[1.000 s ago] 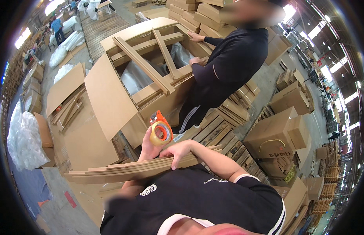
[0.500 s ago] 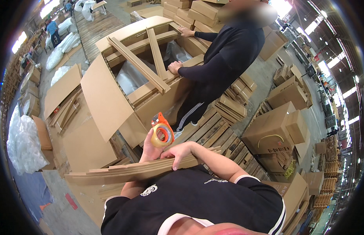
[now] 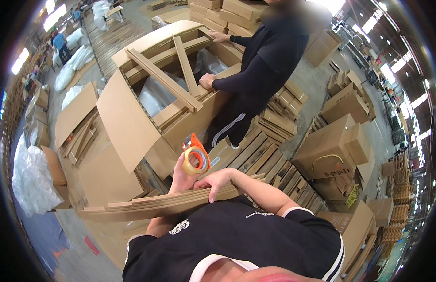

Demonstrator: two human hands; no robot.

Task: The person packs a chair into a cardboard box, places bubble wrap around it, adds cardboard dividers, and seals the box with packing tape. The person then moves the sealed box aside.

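My left hand (image 3: 181, 176) is closed round an orange tape dispenser (image 3: 204, 149) with a roll of yellowish clear tape. A stack of long cardboard strips (image 3: 147, 208) lies across my left forearm, against my chest. My right hand (image 3: 215, 182) grips the strips near their right end, thumb over the near side and the other fingers partly hidden. Ahead stands a large open carton (image 3: 180, 127), its flaps spread, with grey-white wrapped contents inside. Cardboard strips (image 3: 166, 80) lie across its opening. A co-worker in dark clothes rests both hands (image 3: 207, 81) on the carton's right side.
Wooden pallets (image 3: 255, 155) lie on the floor right of the carton. Flat cardboard sheets (image 3: 110, 176) lie to the left, beside bundled clear plastic (image 3: 32, 176). Large boxes (image 3: 326, 145) stand at right, and stacked cartons (image 3: 227, 16) behind. Another person in blue is far left.
The co-worker's upper body has shifted slightly left. My hands keep the same hold on the tape dispenser and the cardboard strips.
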